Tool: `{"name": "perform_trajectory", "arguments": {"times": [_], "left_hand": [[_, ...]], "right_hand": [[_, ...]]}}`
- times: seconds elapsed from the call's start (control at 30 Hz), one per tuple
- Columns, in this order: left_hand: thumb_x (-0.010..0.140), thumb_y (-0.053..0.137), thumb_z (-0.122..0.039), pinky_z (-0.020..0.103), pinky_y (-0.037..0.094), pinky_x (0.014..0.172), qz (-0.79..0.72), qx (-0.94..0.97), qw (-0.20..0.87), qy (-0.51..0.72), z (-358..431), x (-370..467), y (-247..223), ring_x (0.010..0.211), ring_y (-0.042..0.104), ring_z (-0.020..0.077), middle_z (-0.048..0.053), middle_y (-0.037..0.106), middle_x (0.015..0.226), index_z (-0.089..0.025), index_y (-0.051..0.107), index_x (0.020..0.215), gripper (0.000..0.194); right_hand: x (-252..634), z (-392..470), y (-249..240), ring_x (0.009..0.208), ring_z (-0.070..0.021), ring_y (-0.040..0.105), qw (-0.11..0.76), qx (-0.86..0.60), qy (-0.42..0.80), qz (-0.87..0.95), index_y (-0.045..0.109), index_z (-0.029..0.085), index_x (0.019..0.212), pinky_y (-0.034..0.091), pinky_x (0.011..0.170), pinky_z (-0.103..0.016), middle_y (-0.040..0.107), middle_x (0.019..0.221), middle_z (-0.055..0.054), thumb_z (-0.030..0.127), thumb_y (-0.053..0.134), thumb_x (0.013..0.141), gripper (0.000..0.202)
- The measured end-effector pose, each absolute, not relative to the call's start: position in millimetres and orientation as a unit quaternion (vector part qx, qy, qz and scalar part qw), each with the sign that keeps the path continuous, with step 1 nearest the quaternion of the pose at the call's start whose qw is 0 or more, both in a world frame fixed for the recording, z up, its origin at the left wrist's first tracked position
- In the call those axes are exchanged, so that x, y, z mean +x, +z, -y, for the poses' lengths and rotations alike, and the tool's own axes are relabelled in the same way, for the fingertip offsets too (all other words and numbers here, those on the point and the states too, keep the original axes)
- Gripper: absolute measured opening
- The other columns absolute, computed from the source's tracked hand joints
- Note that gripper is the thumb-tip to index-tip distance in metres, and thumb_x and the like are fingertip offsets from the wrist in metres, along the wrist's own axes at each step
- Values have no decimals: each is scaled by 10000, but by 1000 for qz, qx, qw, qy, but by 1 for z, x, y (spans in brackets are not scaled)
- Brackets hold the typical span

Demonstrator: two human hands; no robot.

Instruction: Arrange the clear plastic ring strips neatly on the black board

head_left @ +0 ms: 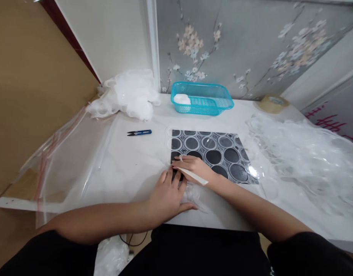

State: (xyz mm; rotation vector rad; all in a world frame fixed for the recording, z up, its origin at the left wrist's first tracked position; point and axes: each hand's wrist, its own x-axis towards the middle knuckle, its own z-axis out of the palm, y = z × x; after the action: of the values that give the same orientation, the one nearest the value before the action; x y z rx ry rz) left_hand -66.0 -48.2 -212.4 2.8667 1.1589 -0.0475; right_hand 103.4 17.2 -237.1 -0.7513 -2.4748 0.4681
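A dark rectangular sheet with pale rings (213,156) lies on the white table under thin clear material. My left hand (168,193) rests flat at the sheet's lower left corner, fingers spread. Over the same corner, my right hand (193,167) is closed round a slim white tool (195,176), whose far end is hidden by the fingers. The fingertips of both hands are close together. Thin transparent material (193,193) with white loops shows beside my left thumb, below the sheet.
Blue snips (140,132) lie left of the sheet. Behind are a white bundle (133,94), a turquoise basket (222,103) holding something white, and a tape roll (273,103). Clear ringed material (314,153) spreads at the right; a clear bag (73,153) lies at the left.
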Motion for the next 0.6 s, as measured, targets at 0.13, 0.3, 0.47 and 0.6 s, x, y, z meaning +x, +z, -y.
{"name": "perform_trajectory", "arguments": {"times": [0.13,0.3,0.47,0.6], "left_hand": [[846,312,-765,516,341,985,-375,927,21,3,47,-69,-213,1269,404,438,239,481,1361,-85,502,1339,861],[856,251,-764,512,335,985,-365,930,2,32,45,-73,-219,1258,413,443,225,433,1414,-83,468,1375,883],[905,276,-700,461,392,934,-359,932,27,31,35,-76,-207,1176,507,363,192,561,1288,-98,560,1262,756],[916,361,-653,443,424,891,-362,932,8,16,34,-73,-201,1140,533,350,187,568,1280,-103,568,1240,671]], "right_hand": [[108,-37,-215,848,-240,676,190,-299,140,924,684,141,1029,536,810,-394,712,885,-136,177,527,891,213],[114,-51,-194,851,-240,686,269,-378,188,866,717,181,984,528,772,-383,732,947,-108,220,468,918,261],[114,-36,-210,810,-220,687,391,-461,403,687,739,203,857,532,724,-338,744,882,-58,355,604,836,204],[115,-27,-227,689,-181,646,451,-484,538,522,735,180,895,515,666,-310,712,750,-39,400,728,715,284]]}}
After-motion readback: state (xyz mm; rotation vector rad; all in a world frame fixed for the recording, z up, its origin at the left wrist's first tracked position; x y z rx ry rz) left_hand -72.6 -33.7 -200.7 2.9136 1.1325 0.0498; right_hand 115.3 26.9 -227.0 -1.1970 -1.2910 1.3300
